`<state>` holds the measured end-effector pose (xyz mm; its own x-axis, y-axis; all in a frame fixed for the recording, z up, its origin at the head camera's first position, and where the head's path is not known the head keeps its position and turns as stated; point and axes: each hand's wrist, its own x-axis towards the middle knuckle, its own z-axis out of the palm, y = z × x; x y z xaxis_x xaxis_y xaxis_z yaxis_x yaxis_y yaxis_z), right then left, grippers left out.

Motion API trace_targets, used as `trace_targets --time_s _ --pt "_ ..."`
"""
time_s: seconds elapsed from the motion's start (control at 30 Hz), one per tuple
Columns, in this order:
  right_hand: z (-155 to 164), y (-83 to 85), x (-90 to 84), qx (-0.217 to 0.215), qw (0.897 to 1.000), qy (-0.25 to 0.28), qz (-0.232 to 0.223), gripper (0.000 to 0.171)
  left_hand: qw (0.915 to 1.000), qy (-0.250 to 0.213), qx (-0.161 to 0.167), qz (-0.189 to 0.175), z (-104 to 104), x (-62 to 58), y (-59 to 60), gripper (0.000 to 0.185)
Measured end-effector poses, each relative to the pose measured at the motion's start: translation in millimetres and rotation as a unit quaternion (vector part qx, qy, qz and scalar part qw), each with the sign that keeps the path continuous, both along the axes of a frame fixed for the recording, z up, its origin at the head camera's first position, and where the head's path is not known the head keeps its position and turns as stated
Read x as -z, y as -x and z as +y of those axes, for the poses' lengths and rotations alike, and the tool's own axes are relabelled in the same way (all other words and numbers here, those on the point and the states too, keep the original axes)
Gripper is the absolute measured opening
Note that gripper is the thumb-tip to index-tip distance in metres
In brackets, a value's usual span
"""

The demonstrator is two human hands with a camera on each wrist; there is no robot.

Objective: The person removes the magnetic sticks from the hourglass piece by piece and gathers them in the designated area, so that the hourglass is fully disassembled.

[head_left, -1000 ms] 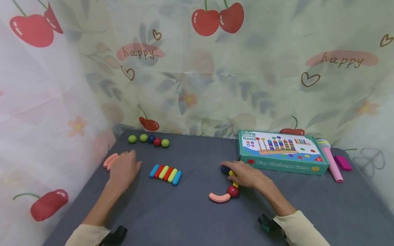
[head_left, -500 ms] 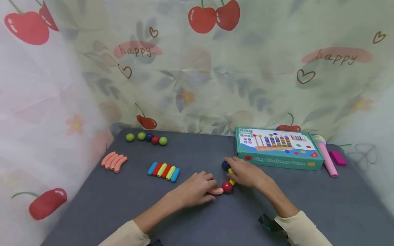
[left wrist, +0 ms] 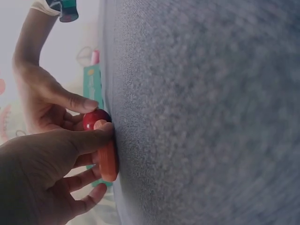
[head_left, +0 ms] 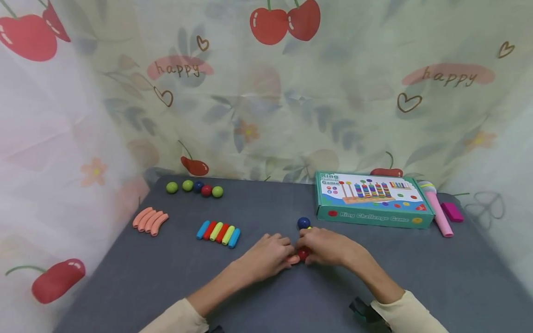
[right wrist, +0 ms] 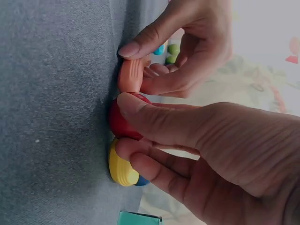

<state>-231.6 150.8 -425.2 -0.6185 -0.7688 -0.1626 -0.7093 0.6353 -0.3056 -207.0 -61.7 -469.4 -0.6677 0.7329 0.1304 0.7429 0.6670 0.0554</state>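
Near the middle of the table, my left hand (head_left: 266, 256) pinches a curved salmon-pink piece (left wrist: 108, 161) between thumb and fingers. Right beside it, my right hand (head_left: 329, 245) pinches a glossy red bead (right wrist: 124, 123) with thumb and fingertips. In the right wrist view the salmon piece's end meets the bead. A curved yellow piece (right wrist: 122, 166) lies on the bead's other side, under the right hand's lower fingers. Beyond that sits a dark blue bead (head_left: 304, 223), the far end of this curved line. The right hand mostly hides the yellow piece in the head view.
Several salmon curved pieces (head_left: 150, 221) lie at the left. A row of blue, red and yellow sticks (head_left: 218, 233) is nearer the middle, with several beads (head_left: 198, 187) behind. A game box (head_left: 374, 199), pink microphone (head_left: 436, 210) and magenta block (head_left: 452, 212) stand at the back right.
My left hand has come from the salmon pieces at the left to the one in the middle. My right hand has shifted from the blue bead and yellow piece to the red bead.
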Motion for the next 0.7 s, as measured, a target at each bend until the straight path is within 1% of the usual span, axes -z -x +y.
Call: trace_targets --time_s 0.07,0.13,0.2,0.33,0.43,0.5,0.57,0.63,0.7 --pt "-1 0.6 0.6 0.004 1.0 0.004 0.0 0.022 1.0 -0.002 0.002 0.0 -1 -0.7 -0.2 0.015" --pt "-2 1.2 0.4 0.005 1.0 0.008 -0.004 0.023 0.9999 -0.003 0.003 -0.009 -2 -2.3 -0.3 0.016" --pt "-3 1.4 0.2 0.0 1.0 0.013 -0.007 0.022 0.9996 -0.005 0.003 -0.026 -4 -3.8 -0.5 0.018" --pt "-1 1.8 -0.2 -0.001 1.0 0.016 -0.006 0.022 0.9988 0.005 0.004 -0.048 -11 -8.0 -1.6 0.017" --pt "0 1.5 -0.6 0.007 1.0 0.016 -0.005 0.023 0.9971 -0.013 -0.005 -0.075 -16 -10.8 -3.2 0.02" --pt "1 1.5 -0.4 0.01 1.0 0.016 -0.006 0.023 0.9936 -0.041 -0.017 -0.104 -21 -13.1 -5.0 0.024" --pt "0 1.5 0.0 0.017 1.0 0.016 -0.011 0.025 0.9883 -0.065 -0.031 -0.134 -27 -18.2 -7.3 0.027" --pt "-2 2.1 0.5 0.024 0.999 0.014 -0.017 0.026 0.9806 -0.088 -0.052 -0.167 -35 -27.0 -9.6 0.029" --pt "-3 3.0 1.0 0.031 0.999 0.011 -0.022 0.028 0.971 -0.114 -0.079 -0.195 -45 -37.1 -10.8 0.03"
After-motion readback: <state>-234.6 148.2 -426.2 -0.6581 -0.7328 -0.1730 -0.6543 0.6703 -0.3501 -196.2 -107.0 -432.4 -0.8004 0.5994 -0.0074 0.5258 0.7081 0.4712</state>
